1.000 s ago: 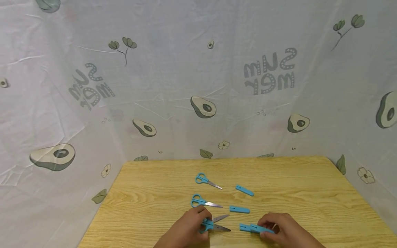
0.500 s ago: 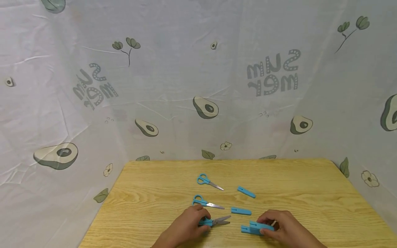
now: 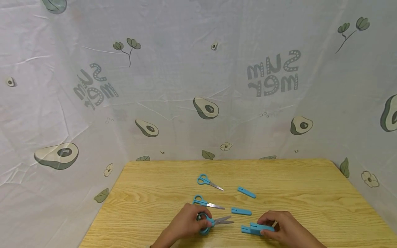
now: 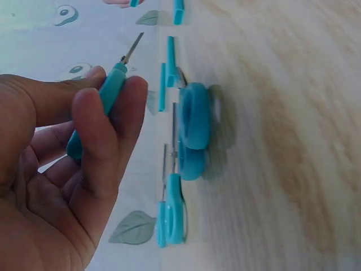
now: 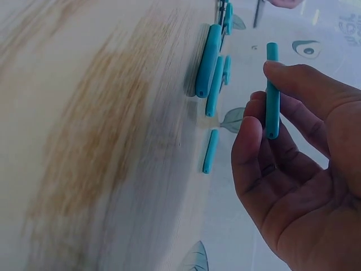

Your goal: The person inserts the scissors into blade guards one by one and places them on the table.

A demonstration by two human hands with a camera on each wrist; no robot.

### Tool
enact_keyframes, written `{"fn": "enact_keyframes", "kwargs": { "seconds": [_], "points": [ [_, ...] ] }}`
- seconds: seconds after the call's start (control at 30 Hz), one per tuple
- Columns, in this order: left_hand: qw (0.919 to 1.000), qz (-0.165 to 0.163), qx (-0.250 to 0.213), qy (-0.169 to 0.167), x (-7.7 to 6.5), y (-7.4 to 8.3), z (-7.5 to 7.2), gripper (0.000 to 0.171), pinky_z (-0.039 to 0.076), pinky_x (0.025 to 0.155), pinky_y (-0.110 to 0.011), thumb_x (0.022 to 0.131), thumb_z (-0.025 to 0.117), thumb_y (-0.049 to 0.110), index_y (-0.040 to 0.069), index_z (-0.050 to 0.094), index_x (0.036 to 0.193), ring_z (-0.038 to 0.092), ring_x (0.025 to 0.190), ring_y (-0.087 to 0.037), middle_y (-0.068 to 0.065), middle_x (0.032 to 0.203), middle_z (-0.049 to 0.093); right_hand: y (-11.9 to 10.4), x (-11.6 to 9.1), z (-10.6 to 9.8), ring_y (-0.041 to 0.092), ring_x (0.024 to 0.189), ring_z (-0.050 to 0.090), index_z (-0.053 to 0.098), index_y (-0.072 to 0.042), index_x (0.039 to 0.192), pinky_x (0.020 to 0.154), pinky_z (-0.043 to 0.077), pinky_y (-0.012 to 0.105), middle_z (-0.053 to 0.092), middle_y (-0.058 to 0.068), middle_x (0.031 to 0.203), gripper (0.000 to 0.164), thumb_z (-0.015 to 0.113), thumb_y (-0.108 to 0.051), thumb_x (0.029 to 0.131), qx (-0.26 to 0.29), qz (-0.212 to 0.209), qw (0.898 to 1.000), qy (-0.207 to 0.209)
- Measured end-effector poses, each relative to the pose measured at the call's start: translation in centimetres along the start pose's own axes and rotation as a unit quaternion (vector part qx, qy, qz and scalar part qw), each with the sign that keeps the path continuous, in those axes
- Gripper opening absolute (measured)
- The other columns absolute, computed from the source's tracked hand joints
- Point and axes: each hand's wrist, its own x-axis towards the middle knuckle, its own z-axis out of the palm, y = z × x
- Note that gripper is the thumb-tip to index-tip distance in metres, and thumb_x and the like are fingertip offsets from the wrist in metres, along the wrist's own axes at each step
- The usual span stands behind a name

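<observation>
In the head view my left hand [image 3: 193, 220] pinches blue-handled scissors [image 4: 113, 87] between thumb and fingers, their blades pointing right. Just beneath lies another pair of scissors [image 4: 194, 118], partly covered in the head view; the two pairs' blades overlap there. To the right, my right hand [image 3: 280, 225] holds a blue scissor cap [image 5: 272, 90] between thumb and fingers, its slotted end toward the left. A second cap [image 3: 245, 229] lies on the table below it, partly hidden by the held one.
Behind the hands lie a middle pair of scissors [image 3: 214, 206] and a far pair [image 3: 202, 179], blades pointing right. A middle cap [image 3: 241, 211] and a far cap [image 3: 246, 192] rest to their right. A patterned cloth [image 3: 173, 137] hangs behind the wooden table [image 3: 149, 193].
The held scissors shift and turn in my left hand, and their blades come nearer the other pair's. The held cap tilts slightly and stays in my right hand.
</observation>
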Motion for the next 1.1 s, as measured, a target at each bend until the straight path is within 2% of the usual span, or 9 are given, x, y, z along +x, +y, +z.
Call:
{"fn": "enact_keyframes", "kwargs": {
  "seconds": [0.13, 0.23, 0.33, 0.47, 0.67, 0.77, 0.87, 0.97, 1.1],
  "points": [
    [0.9988, -0.005, -0.05, -0.002, 0.2, 0.0, -0.3, 0.006, 0.048, 0.051, -0.014, 0.097, 0.081, 0.019, 0.013, 0.08, 0.098, 0.051, 0.049, 0.006, 0.011, 0.084, 0.074, -0.6, 0.1, -0.1, -0.003, 0.087, 0.067, 0.078, -0.011, 0.113, 0.071, 0.058, 0.023, 0.077, -0.006, 0.105, 0.02, 0.081, -0.022, 0.097, 0.008, 0.038, 0.999, 0.003],
    [0.9979, 0.001, -0.065, 0.004, 0.5, 0.0, -0.7, 0.006, 0.049, 0.054, -0.014, 0.097, 0.081, 0.02, 0.014, 0.079, 0.099, 0.056, 0.055, 0.005, 0.006, 0.088, 0.076, -0.9, 0.3, -0.4, -0.002, 0.087, 0.066, 0.078, -0.013, 0.114, 0.071, 0.057, 0.023, 0.077, -0.003, 0.108, 0.02, 0.081, -0.022, 0.097, 0.015, 0.068, 0.998, 0.005],
    [0.996, -0.006, -0.089, 0.006, 0.8, 0.3, -1.3, 0.006, 0.048, 0.053, -0.014, 0.098, 0.08, 0.019, 0.013, 0.079, 0.101, 0.064, 0.061, 0.0, 0.002, 0.089, 0.075, -0.9, 0.6, -0.6, -0.002, 0.088, 0.065, 0.079, -0.014, 0.116, 0.071, 0.057, 0.023, 0.077, -0.002, 0.109, 0.02, 0.08, -0.024, 0.098, 0.016, 0.072, 0.997, 0.01],
    [0.9913, -0.026, -0.129, 0.007, 1.3, 0.6, -1.9, 0.009, 0.043, 0.046, -0.014, 0.1, 0.078, 0.017, 0.011, 0.079, 0.107, 0.072, 0.064, -0.009, 0.002, 0.086, 0.073, -1.0, 0.9, -0.8, -0.002, 0.089, 0.065, 0.078, -0.014, 0.116, 0.07, 0.058, 0.024, 0.077, -0.003, 0.109, 0.019, 0.078, -0.023, 0.1, 0.016, 0.048, 0.998, 0.022],
    [0.9883, -0.036, -0.147, 0.02, 2.2, 0.9, -2.3, 0.014, 0.044, 0.046, -0.015, 0.099, 0.079, 0.015, 0.01, 0.077, 0.111, 0.076, 0.07, -0.011, 0.002, 0.084, 0.074, -1.1, 1.5, -0.8, -0.001, 0.089, 0.066, 0.077, -0.013, 0.117, 0.067, 0.059, 0.026, 0.078, -0.002, 0.109, 0.018, 0.076, -0.021, 0.101, 0.011, -0.002, 0.998, 0.055],
    [0.9876, -0.031, -0.152, 0.024, 2.6, 1.2, -2.3, 0.015, 0.057, 0.052, -0.025, 0.099, 0.078, 0.014, 0.008, 0.076, 0.113, 0.077, 0.071, -0.013, 0.001, 0.086, 0.074, -1.2, 1.7, -0.9, 0.0, 0.087, 0.066, 0.077, -0.013, 0.118, 0.066, 0.059, 0.026, 0.079, 0.001, 0.11, 0.018, 0.077, -0.02, 0.101, 0.003, -0.011, 0.998, 0.07],
    [0.9876, -0.031, -0.151, 0.03, 3.0, 1.3, -2.3, 0.015, 0.066, 0.066, -0.041, 0.1, 0.078, 0.015, 0.008, 0.076, 0.113, 0.077, 0.071, -0.012, 0.001, 0.088, 0.075, -1.3, 1.8, -1.1, -0.001, 0.086, 0.066, 0.077, -0.013, 0.118, 0.066, 0.058, 0.026, 0.079, 0.003, 0.11, 0.018, 0.077, -0.019, 0.101, -0.007, -0.009, 0.997, 0.081],
    [0.9874, -0.035, -0.15, 0.035, 3.3, 1.5, -2.3, 0.014, 0.067, 0.074, -0.051, 0.1, 0.078, 0.016, 0.009, 0.077, 0.113, 0.076, 0.072, -0.011, 0.0, 0.089, 0.075, -1.4, 1.9, -1.2, 0.0, 0.086, 0.065, 0.077, -0.013, 0.118, 0.065, 0.058, 0.026, 0.079, 0.003, 0.11, 0.018, 0.077, -0.019, 0.1, -0.011, -0.005, 0.996, 0.091],
    [0.9873, -0.034, -0.149, 0.042, 3.8, 1.7, -2.3, 0.015, 0.066, 0.074, -0.053, 0.1, 0.078, 0.016, 0.008, 0.077, 0.114, 0.075, 0.073, -0.011, -0.002, 0.089, 0.074, -1.6, 2.1, -1.5, -0.001, 0.086, 0.064, 0.077, -0.014, 0.118, 0.066, 0.058, 0.026, 0.079, 0.003, 0.11, 0.02, 0.078, -0.02, 0.1, -0.021, -0.007, 0.994, 0.107]
  ]
}}
